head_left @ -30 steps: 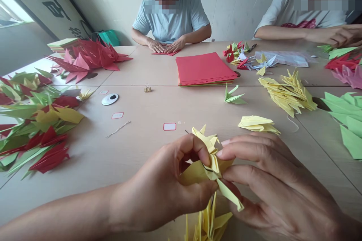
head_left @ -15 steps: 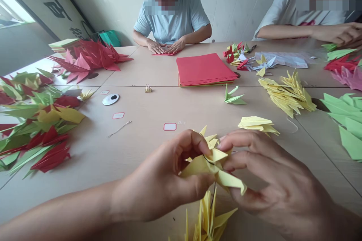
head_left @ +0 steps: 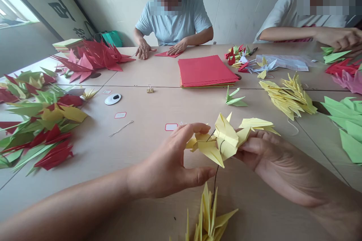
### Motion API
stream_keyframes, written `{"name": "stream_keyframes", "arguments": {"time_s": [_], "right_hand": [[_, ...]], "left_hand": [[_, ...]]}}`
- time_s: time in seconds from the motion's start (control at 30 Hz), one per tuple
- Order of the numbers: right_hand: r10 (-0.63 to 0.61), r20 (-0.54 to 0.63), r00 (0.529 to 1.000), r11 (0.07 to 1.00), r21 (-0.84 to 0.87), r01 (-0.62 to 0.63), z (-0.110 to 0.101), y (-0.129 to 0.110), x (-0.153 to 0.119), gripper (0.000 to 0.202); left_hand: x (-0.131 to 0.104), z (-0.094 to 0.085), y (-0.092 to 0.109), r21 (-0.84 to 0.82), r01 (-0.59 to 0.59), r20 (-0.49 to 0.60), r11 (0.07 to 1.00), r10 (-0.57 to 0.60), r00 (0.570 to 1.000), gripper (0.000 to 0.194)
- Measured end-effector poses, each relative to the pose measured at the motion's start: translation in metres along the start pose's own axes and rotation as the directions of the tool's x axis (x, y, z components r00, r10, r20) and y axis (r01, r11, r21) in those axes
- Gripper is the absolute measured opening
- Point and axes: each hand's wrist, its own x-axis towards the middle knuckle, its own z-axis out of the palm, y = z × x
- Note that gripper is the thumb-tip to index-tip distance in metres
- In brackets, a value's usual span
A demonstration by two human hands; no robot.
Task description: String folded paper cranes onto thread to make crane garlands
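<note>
My right hand (head_left: 271, 154) pinches a yellow paper crane (head_left: 226, 135) by its right side, above the table. Against its left lie more folded yellow pieces (head_left: 198, 143). A dark cord (head_left: 216, 177) loops over the paper and runs down to a cluster of yellow cranes (head_left: 210, 218) at the near edge of view. My left hand (head_left: 175, 162) is open at the left of the held crane. Its index finger reaches behind the yellow paper, and its thumb is stretched out below, apart from it. The other left fingers are mostly hidden.
Several yellow cranes (head_left: 288, 96) and a green crane (head_left: 236, 98) lie beyond my hands. A red paper stack (head_left: 207, 70), a binder clip (head_left: 149, 89), a googly eye (head_left: 112, 99) and a twisted wire (head_left: 121, 128) lie farther off. Mixed cranes (head_left: 53, 120) crowd the left. Two people sit opposite.
My left thumb has come off the crane and the hand has spread. My right hand has turned and grips the crane's right side. Opposite, a person's hands have moved apart over red paper.
</note>
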Motion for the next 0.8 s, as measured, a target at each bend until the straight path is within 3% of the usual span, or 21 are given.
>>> {"name": "stream_keyframes", "arguments": {"time_s": [0.07, 0.23, 0.37, 0.63, 0.7, 0.8], "right_hand": [[-0.034, 0.0, 0.999, 0.999, 0.032, 0.034, -0.001, 0.001, 0.001, 0.014], [0.017, -0.045, 0.999, 0.998, 0.057, -0.015, -0.004, 0.003, 0.003, 0.021], [0.016, -0.09, 0.996, 1.0, 0.028, -0.013, -0.006, 0.001, 0.006, 0.025], [-0.047, -0.123, 0.991, 0.998, 0.024, 0.051, -0.008, -0.002, 0.005, 0.015], [-0.047, -0.117, 0.992, 0.997, -0.065, 0.039, -0.01, 0.0, 0.005, 0.014], [-0.072, -0.206, 0.976, 0.927, -0.375, -0.011, -0.013, 0.006, 0.006, 0.012]], "left_hand": [[0.002, 0.003, -0.003, 0.03, 0.005, 0.005, 1.0, -0.005, 1.0, 0.054], [0.007, 0.004, -0.013, 0.135, -0.064, -0.107, 0.989, 0.079, 0.991, 0.025], [0.009, 0.0, -0.018, 0.165, -0.07, -0.184, 0.984, 0.1, 0.978, 0.027], [0.014, -0.007, -0.026, 0.186, 0.046, -0.307, 0.981, 0.013, 0.952, 0.023], [0.016, -0.007, -0.027, 0.188, 0.055, -0.316, 0.981, 0.007, 0.949, 0.022], [0.017, -0.007, -0.029, 0.195, 0.072, -0.327, 0.978, -0.005, 0.945, 0.023]]}}
